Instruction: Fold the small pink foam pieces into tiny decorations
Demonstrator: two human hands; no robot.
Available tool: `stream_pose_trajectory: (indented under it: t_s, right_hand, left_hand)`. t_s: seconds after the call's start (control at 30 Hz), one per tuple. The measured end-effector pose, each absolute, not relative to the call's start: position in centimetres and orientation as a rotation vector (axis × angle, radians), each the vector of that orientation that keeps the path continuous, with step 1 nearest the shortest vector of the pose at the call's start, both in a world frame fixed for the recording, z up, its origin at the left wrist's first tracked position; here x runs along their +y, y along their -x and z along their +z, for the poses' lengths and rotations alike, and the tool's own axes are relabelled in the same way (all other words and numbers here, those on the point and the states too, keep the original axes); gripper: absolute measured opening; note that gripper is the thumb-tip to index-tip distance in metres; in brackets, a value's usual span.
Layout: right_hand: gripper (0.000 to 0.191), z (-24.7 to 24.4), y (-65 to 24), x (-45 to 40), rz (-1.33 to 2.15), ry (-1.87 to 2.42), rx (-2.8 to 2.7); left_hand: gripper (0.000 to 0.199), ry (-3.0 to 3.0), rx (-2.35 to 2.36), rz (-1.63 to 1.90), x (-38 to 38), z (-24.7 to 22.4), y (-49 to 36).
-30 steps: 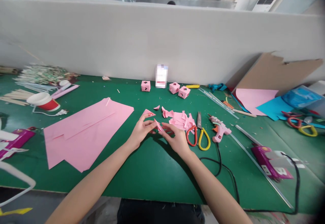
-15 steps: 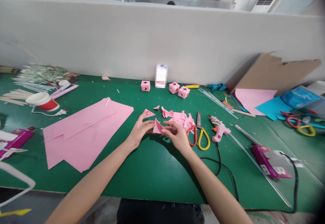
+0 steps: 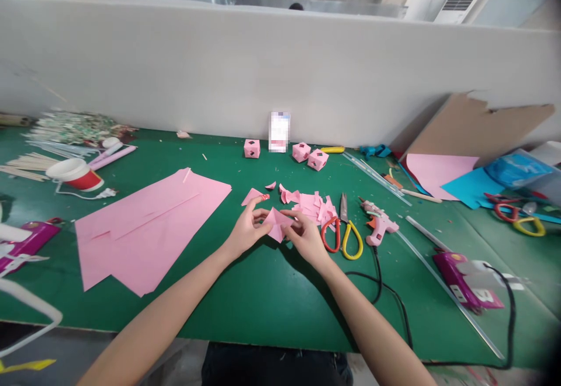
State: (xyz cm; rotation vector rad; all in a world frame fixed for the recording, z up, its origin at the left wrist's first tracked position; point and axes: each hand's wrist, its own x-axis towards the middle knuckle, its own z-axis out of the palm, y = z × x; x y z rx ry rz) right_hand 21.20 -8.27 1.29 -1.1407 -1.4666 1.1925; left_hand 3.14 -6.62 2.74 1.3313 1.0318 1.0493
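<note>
Between my two hands is a small folded pink paper piece (image 3: 277,225), its creased faces spread toward me. My left hand (image 3: 249,226) pinches its left side, and my right hand (image 3: 305,235) grips its right side. Just beyond my left fingers lies a pink paper triangle (image 3: 251,195). Pink paper scraps (image 3: 312,206) are piled behind my right hand, with a small curled scrap (image 3: 270,185) to their left. Scissors (image 3: 346,228) with one red and one yellow handle lie right of my right hand.
Large pink sheets (image 3: 149,228) lie at the left. Three pink paper cubes (image 3: 252,149) stand near a phone (image 3: 279,132) at the wall. A pink glue gun (image 3: 380,222) with a black cord and a purple power strip (image 3: 464,281) are at the right.
The folded paper has turned and opened out, showing more of its faces. My left thumb has moved onto its left side, and my left fingers no longer cover the triangle as much.
</note>
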Motion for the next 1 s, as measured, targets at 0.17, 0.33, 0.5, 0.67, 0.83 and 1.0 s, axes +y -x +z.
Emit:
stream_pose_trajectory:
  t_s: [0.17,0.33,0.5,0.67,0.83,1.0]
  right_hand:
    - [0.037,1.4,-21.1,-8.0,1.334,1.113,-1.363]
    - [0.033,1.5,-21.2,-7.9,1.463,1.058,-1.236]
    - [0.041,2.2,-21.3,-7.9,1.546,1.069,-1.133]
    - [0.045,2.6,-21.5,-7.8,1.567,1.021,-1.052]
    - [0.042,2.0,-21.5,-7.7,1.61,1.019,-1.037]
    - [0.038,1.6,-21.6,-7.8,1.71,0.993,-1.017]
  left_hand:
    - [0.065,-1.319,1.06,1.081,-6.5,2.8,-3.1]
    - [0.069,-1.187,1.064,1.159,-6.5,3.3,-3.1]
    - [0.072,-1.138,1.061,1.167,-6.5,3.4,-3.2]
    - [0.072,-1.13,1.078,1.191,-6.3,3.2,-3.0]
    - [0.063,-1.307,1.098,1.13,-6.5,3.1,-3.0]
    - [0.059,-1.366,1.048,1.122,-6.9,3.4,-3.1]
